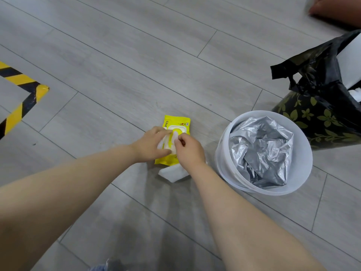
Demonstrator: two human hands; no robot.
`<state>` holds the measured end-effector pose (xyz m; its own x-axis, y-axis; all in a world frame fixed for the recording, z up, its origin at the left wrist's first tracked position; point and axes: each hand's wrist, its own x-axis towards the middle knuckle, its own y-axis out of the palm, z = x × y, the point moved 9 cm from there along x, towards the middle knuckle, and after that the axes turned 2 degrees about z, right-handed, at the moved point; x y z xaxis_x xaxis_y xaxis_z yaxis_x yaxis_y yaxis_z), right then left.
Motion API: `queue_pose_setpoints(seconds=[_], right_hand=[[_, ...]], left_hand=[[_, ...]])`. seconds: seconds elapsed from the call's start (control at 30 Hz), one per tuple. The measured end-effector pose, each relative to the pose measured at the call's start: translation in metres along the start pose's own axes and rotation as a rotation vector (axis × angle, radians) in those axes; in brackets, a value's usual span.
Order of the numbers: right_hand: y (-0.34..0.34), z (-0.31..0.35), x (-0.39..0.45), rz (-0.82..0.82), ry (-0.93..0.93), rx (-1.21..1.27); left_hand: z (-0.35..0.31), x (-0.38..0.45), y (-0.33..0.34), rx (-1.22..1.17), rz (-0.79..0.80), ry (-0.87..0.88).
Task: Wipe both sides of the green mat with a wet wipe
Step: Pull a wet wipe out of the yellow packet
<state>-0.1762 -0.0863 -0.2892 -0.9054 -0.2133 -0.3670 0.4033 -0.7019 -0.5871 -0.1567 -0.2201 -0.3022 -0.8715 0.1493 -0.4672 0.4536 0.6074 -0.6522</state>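
Left hand (pixel 151 145) grip pressing wipes pack (pixel 175 137); right hand (pixel 188 148) grip pinching wet wipe (pixel 169 142)

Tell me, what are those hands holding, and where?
Both hands work at the yellow wipes pack. The right hand pinches a white wipe at the pack's opening; the left hand rests on the pack beside it.
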Motion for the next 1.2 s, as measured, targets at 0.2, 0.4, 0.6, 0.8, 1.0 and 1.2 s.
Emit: queue_pose_setpoints(seconds=[0.2, 0.4, 0.6, 0.8, 1.0, 1.2], right_hand=[[0.000, -0.006, 0.002, 0.011, 0.123, 0.425], [-0.004, -0.006, 0.001, -0.027, 0.158, 0.519], [-0.037, 0.008, 0.001, -0.147, 0.098, 0.648], [-0.060, 0.027, -0.012, -0.302, -0.006, 0.796], [-0.110, 0.059, -0.008, -0.401, -0.177, 0.685], [-0.167, 0.072, -0.005, -0.551, -0.161, 0.835]], left_hand=[[0.000, 0.009, 0.003, 0.153, -0.080, -0.092], [-0.007, 0.011, 0.003, 0.259, -0.136, -0.160], [-0.008, 0.013, 0.003, 0.361, -0.114, -0.193], [-0.005, 0.015, 0.003, 0.359, -0.075, -0.218], [-0.012, 0.011, 0.000, 0.346, -0.083, -0.209], [-0.017, 0.007, -0.006, 0.386, -0.090, -0.183]])
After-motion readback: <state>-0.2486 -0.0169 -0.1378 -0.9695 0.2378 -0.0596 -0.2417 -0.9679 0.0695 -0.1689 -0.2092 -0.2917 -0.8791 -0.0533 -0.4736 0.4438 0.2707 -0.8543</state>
